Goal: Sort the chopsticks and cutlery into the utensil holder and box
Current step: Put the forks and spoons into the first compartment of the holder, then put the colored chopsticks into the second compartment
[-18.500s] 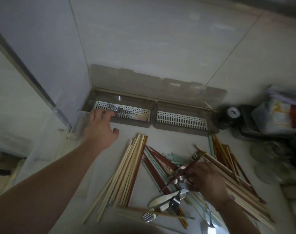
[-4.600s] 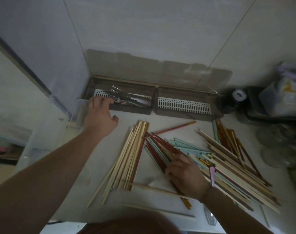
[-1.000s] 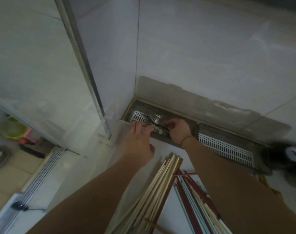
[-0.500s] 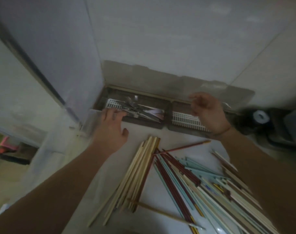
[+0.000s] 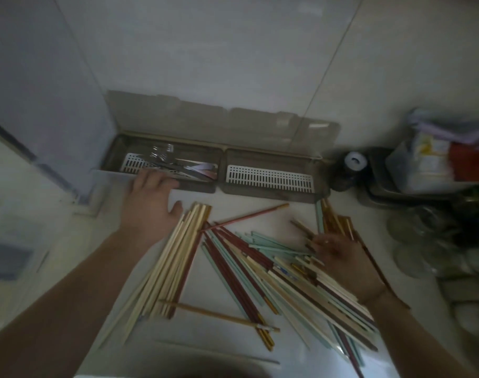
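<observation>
from the head view, the left hand [image 5: 148,205] lies flat with fingers straight, its fingertips on the front rim of the brown translucent two-compartment utensil box [image 5: 217,186] against the wall. the left compartment holds metal cutlery [image 5: 168,166] on a white slotted tray; the right compartment shows only its white slotted tray [image 5: 269,177]. the right hand [image 5: 342,255] rests on the scattered pile of red, mint and cream chopsticks [image 5: 273,271] on the white surface [image 5: 227,214]; blur hides whether its fingers pinch any. a bundle of pale wooden chopsticks [image 5: 170,266] lies just beside the left hand.
</observation>
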Action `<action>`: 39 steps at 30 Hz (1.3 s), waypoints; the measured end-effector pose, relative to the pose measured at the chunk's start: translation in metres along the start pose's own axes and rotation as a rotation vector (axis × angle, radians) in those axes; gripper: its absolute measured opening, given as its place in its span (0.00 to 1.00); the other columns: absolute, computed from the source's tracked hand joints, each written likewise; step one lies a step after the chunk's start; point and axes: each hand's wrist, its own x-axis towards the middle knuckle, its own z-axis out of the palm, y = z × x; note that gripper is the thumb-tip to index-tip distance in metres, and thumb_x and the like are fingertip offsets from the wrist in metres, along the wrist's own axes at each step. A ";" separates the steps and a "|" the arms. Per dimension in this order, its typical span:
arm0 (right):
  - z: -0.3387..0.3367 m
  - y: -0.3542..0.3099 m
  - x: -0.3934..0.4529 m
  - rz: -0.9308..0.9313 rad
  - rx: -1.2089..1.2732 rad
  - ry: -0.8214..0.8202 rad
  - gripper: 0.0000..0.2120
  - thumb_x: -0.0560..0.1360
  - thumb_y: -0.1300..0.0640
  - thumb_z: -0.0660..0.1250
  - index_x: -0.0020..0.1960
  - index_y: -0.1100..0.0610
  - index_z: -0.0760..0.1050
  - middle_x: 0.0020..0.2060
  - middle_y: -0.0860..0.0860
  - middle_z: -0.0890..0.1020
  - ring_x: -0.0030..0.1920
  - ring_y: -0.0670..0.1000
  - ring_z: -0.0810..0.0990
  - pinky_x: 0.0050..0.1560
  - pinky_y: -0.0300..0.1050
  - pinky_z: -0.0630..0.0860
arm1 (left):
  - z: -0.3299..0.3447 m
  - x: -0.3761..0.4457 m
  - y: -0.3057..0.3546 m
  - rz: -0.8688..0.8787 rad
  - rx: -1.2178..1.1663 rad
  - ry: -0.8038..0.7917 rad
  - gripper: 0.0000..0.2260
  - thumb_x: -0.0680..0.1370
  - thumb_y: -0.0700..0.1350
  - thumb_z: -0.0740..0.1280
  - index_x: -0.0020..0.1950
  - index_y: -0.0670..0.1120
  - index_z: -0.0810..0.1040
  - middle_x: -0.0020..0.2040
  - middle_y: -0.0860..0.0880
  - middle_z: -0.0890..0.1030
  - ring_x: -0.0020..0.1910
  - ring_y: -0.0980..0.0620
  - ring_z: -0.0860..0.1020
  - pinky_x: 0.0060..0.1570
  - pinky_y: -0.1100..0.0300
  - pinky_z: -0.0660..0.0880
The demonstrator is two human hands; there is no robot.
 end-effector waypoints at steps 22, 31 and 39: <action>-0.003 0.059 -0.050 -0.366 -0.608 -0.014 0.13 0.73 0.47 0.60 0.53 0.47 0.78 0.51 0.48 0.78 0.52 0.55 0.77 0.49 0.50 0.76 | 0.044 -0.089 0.102 0.338 -0.125 -0.238 0.20 0.70 0.55 0.65 0.62 0.54 0.76 0.61 0.53 0.75 0.64 0.48 0.70 0.65 0.47 0.68; -0.028 0.110 -0.070 -0.178 -0.770 -0.121 0.26 0.79 0.36 0.41 0.76 0.41 0.53 0.77 0.48 0.54 0.77 0.56 0.49 0.72 0.63 0.47 | 0.064 -0.113 0.193 0.541 -0.083 -0.457 0.27 0.76 0.61 0.57 0.75 0.61 0.57 0.79 0.55 0.49 0.78 0.48 0.48 0.74 0.41 0.43; -0.053 0.118 -0.047 -0.118 -0.814 -0.124 0.28 0.78 0.35 0.36 0.76 0.40 0.43 0.77 0.48 0.41 0.75 0.52 0.33 0.74 0.62 0.42 | 0.083 -0.122 0.211 0.593 -0.026 -0.464 0.28 0.78 0.66 0.53 0.77 0.61 0.54 0.80 0.54 0.51 0.78 0.48 0.48 0.73 0.36 0.43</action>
